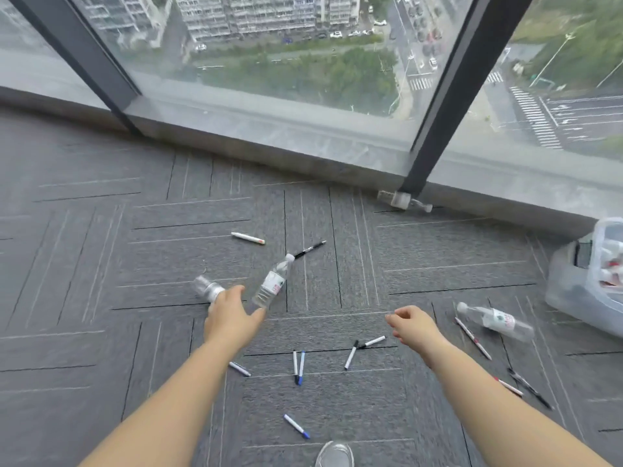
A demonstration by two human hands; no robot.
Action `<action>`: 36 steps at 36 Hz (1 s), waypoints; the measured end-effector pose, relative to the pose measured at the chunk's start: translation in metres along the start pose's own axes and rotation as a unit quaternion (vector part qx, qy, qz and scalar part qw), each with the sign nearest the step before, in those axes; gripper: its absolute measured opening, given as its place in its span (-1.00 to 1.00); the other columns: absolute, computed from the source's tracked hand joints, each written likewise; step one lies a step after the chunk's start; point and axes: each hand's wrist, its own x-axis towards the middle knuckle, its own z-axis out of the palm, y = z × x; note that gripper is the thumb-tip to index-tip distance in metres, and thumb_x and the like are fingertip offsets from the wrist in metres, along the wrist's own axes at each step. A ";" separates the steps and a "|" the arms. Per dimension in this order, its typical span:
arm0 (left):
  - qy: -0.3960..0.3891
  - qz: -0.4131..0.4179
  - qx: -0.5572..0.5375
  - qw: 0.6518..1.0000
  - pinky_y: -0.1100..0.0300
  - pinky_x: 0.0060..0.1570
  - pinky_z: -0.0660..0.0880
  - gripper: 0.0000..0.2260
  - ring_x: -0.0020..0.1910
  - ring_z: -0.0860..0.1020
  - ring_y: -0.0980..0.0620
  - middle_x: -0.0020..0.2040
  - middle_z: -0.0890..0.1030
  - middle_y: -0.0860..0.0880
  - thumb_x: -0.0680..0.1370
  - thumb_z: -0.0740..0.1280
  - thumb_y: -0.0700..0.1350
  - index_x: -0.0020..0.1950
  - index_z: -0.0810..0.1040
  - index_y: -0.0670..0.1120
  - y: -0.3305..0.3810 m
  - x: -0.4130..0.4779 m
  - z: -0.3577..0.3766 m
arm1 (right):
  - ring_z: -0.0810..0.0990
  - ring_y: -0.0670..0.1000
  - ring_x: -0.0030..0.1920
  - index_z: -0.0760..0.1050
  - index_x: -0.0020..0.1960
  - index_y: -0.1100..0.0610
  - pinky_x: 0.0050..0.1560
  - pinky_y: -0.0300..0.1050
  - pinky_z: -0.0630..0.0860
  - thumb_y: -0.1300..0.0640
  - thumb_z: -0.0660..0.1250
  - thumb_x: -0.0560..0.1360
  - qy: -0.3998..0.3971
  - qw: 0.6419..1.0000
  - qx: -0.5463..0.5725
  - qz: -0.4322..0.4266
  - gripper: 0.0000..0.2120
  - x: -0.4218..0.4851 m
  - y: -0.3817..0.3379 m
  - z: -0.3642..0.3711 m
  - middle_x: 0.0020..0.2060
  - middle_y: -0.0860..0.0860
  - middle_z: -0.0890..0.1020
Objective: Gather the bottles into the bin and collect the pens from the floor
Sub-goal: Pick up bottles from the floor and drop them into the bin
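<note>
The left hand is hanging low over the carpet, fingers straight and thumb spread wide, gripping nothing. Its fingers are covering one end of the left bottle, and whether they are touching it I cannot tell. The thumb tip is sitting just beside the base of the middle bottle, which is lying with its cap pointing toward the window. The right hand is hovering with fingers loosely curled, holding nothing.

All 4 bottles on the floor are lying on their sides. The right bottle is resting near the bin, and the far bottle is lying against the foot of the window frame. The bin — clear plastic, at the right edge — is holding more bottles, too blurred to count.

Pens are lying scattered over the carpet:
- a white pen and a black pen beyond the middle bottle
- several between the forearms
- a blue pen near a shoe
- 3 more below the right bottle
</note>
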 end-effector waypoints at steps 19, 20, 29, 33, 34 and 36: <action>0.038 0.000 0.042 0.998 -0.06 0.39 0.26 -0.28 0.47 0.20 -0.15 0.52 0.19 -0.07 0.47 0.35 0.18 0.50 0.15 -0.07 -0.038 0.221 0.183 | 0.47 0.05 -0.01 0.38 0.30 0.20 0.03 -0.06 0.41 0.07 0.32 0.53 0.027 0.976 -0.163 -0.142 -0.60 0.235 -0.030 0.090 0.06 0.06 0.51; 0.042 0.001 0.049 0.998 -0.06 0.40 0.25 -0.27 0.48 0.19 -0.14 0.53 0.17 -0.07 0.46 0.35 0.18 0.51 0.14 -0.07 -0.041 0.232 0.189 | 0.47 0.04 -0.03 0.38 0.30 0.20 0.01 -0.07 0.42 0.07 0.32 0.53 0.029 0.975 -0.164 -0.148 -0.60 0.245 -0.031 0.095 0.05 0.05 0.50; 0.042 0.006 0.103 0.994 -0.05 0.36 0.31 -0.22 0.39 0.32 -0.12 0.46 0.29 -0.09 0.37 0.43 0.22 0.45 0.23 -0.09 -0.071 0.293 0.237 | 0.50 0.04 0.03 0.39 0.28 0.18 0.02 -0.05 0.46 0.05 0.33 0.52 0.023 0.961 -0.182 -0.209 -0.61 0.302 -0.031 0.137 0.06 0.03 0.51; 0.033 -0.004 0.106 0.994 -0.02 0.30 0.36 -0.17 0.34 0.38 -0.13 0.42 0.34 -0.11 0.35 0.44 0.22 0.47 0.18 -0.09 -0.078 0.301 0.248 | 0.51 0.01 -0.04 0.38 0.27 0.17 -0.04 -0.08 0.48 0.04 0.33 0.53 0.016 0.961 -0.181 -0.211 -0.63 0.307 -0.027 0.146 0.03 0.01 0.51; 0.028 -0.004 0.104 0.994 -0.02 0.28 0.38 -0.17 0.31 0.41 -0.13 0.38 0.39 -0.11 0.36 0.44 0.21 0.47 0.17 -0.09 -0.079 0.301 0.250 | 0.51 0.01 -0.04 0.39 0.27 0.17 -0.04 -0.09 0.47 0.04 0.33 0.53 0.017 0.960 -0.184 -0.211 -0.63 0.307 -0.025 0.148 0.02 0.01 0.51; 0.018 0.000 0.100 0.995 -0.01 0.20 0.42 -0.21 0.22 0.49 -0.11 0.29 0.48 -0.09 0.38 0.44 0.18 0.46 0.16 -0.08 -0.082 0.300 0.254 | 0.51 0.03 0.00 0.39 0.27 0.17 -0.03 -0.09 0.44 0.03 0.33 0.53 0.016 0.958 -0.193 -0.211 -0.62 0.305 -0.023 0.150 0.02 0.02 0.50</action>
